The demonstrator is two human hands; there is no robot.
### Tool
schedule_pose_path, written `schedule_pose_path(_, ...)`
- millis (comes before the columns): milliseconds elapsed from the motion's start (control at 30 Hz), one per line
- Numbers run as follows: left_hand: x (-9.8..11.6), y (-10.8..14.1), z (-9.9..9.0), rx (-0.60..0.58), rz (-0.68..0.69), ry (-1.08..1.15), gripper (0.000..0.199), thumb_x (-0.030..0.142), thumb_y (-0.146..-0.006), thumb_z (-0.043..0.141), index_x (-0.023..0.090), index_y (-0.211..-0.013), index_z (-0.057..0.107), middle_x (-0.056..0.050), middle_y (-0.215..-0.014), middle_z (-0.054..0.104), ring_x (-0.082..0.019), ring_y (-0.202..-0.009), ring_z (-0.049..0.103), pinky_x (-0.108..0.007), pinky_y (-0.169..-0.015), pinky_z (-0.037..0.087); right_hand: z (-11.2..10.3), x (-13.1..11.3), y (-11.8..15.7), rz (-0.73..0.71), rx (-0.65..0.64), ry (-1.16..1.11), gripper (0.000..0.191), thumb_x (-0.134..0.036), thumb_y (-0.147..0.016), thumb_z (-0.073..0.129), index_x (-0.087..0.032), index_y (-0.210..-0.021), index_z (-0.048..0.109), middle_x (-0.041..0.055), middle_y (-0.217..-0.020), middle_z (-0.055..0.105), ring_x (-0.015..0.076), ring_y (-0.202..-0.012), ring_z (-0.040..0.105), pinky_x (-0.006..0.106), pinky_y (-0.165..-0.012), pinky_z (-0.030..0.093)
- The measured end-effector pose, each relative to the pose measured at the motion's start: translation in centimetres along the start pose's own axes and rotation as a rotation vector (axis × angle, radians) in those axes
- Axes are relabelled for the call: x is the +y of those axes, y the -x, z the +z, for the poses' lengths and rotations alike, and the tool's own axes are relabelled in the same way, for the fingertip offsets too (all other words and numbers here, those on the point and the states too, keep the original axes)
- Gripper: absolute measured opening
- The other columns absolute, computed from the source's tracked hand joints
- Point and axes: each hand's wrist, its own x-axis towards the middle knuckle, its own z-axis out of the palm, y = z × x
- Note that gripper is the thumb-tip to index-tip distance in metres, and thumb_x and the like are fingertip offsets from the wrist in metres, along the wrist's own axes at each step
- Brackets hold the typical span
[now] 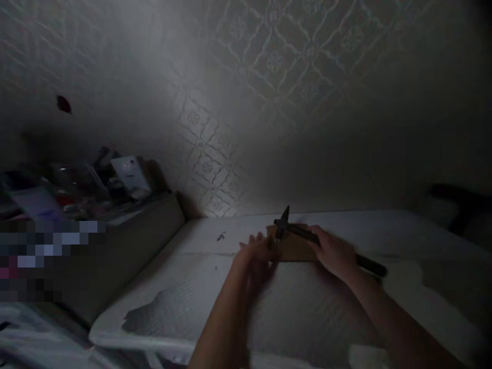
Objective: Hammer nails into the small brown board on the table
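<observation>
While right fingers wrap the hammer, left fingers curl nearby.

No legible text or numbers.

This looks like a room in a home, dimly lit. The wall carries wallpaper with a raised lattice-and-flower pattern, the sort found in living quarters, and a small dark red mark. A white desk with a rounded corner stands against it. Beside that, a cabinet is crowded with personal clutter, including a pale box. The hammer alone would suit a workshop.
</observation>
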Motion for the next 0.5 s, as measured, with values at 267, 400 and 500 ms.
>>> schedule_pose_path(267, -0.16, -0.24, 0.12, -0.056, -0.004, 0.021, 0.082, 0.061, -0.078, 0.052, 0.028, -0.147, 0.022, -0.014, -0.156, 0.006, -0.042, -0.14, 0.005, -0.071, -0.102, 0.013, 0.16, 0.04, -0.04, 0.003, -0.018, -0.006, 0.03, -0.027, -0.089, 0.044, -0.027, -0.118, 0.051, 0.0047, -0.101, 0.069, 0.0215, -0.086, 0.065, 0.028, -0.064, 0.038)
schedule_pose_path(400, 0.08, 0.12, -0.13, -0.042, -0.003, 0.012, 0.08, 0.057, -0.08, 0.052, 0.025, -0.147, 0.022, -0.017, -0.155, 0.011, -0.043, -0.14, 0.008, -0.071, -0.102, 0.013, 0.3, -0.05, 0.0, -0.013, -0.024, -0.003, 0.03, -0.027, -0.089, 0.044, -0.027, -0.119, 0.051, 0.0046, -0.102, 0.069, 0.0218, -0.087, 0.065, 0.028, -0.064, 0.039)
schedule_pose_path(500, 0.08, 0.14, -0.16, -0.047, -0.001, 0.013, 0.082, 0.056, -0.081, 0.052, 0.027, -0.148, 0.017, -0.016, -0.155, 0.01, -0.043, -0.14, 0.008, -0.07, -0.102, 0.014, 0.39, -0.01, -0.07, -0.02, -0.014, -0.023, 0.03, -0.028, -0.089, 0.046, -0.028, -0.118, 0.051, 0.0043, -0.105, 0.069, 0.0221, -0.087, 0.065, 0.028, -0.064, 0.039)
